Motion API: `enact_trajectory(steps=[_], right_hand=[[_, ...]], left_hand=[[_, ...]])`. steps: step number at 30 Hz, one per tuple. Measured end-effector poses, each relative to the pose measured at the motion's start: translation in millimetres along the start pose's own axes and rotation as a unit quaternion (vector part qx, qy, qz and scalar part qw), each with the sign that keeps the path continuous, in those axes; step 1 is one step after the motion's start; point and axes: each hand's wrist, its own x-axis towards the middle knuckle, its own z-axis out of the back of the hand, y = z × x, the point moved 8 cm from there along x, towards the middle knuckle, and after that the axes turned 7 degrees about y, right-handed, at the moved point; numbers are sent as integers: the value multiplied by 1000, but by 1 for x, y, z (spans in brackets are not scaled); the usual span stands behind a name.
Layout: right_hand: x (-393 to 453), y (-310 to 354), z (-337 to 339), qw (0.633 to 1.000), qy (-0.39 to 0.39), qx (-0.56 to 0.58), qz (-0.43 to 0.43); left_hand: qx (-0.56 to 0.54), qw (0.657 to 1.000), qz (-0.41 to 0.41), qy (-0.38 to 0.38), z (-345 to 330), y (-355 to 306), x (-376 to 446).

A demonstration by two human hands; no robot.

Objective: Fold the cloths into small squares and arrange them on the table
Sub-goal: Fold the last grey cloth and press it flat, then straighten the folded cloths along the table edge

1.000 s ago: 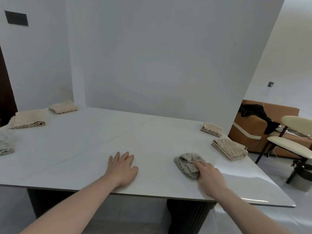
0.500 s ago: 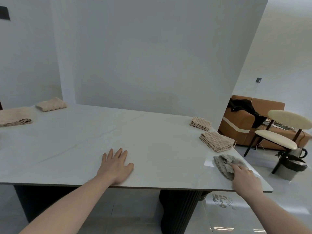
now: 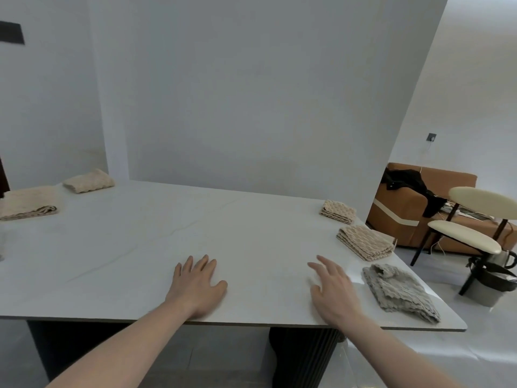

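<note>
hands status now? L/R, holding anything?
Left hand: open, flat on the table, holding nothing.
Right hand: open, fingers spread, holding nothing; grey cloth lies beside it.

Single head-worn view, wide-angle, from above the near edge of the white table. Faces forward and slightly down across the tabletop toward the grey wall behind it. Near enough to catch both forearms rising from the bottom edge, with the left hand and right hand low and central. Takes in the table's right corner and a chair in the room beyond. No second view, hence no shared part.
</note>
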Motion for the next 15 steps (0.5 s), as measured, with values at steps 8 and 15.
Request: enact_trajectory(steps=[8,15], right_hand=[[44,116,-56,991,65,88,73],[50,143,-101,994,94,12,63]], left_hand=[[-17,996,-85,27,27,31,5],[-5,994,-108,-15,12,35,1]])
